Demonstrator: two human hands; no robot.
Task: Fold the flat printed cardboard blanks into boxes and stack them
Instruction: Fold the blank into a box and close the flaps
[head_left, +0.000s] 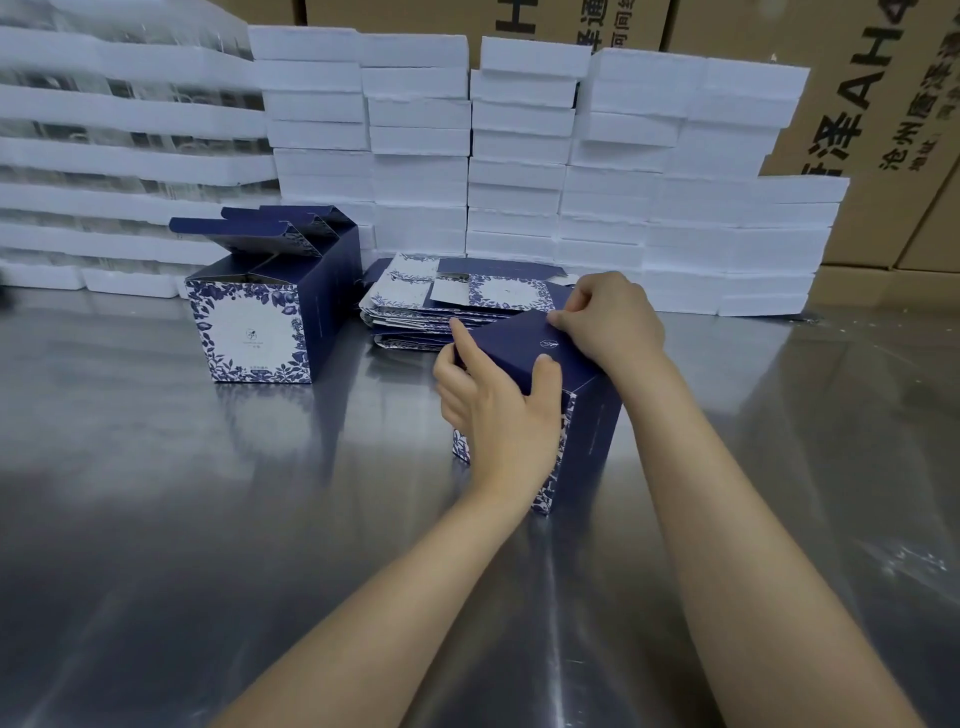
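Note:
A navy box with a blue-and-white floral side (587, 431) stands upright on the steel table (208, 519), its dark top panel tilted toward me. My left hand (498, 410) wraps its near left corner, thumb on the top panel. My right hand (608, 317) pinches the far right edge of that panel. Behind it lies a pile of flat printed blanks (457, 296). To the left stand two folded boxes (260, 317) in a row with their lids up.
Stacks of white foam trays (519, 156) line the back of the table, with more on the far left (104, 156). Brown shipping cartons (883, 104) rise behind them on the right. Bare steel stretches in front and to both sides.

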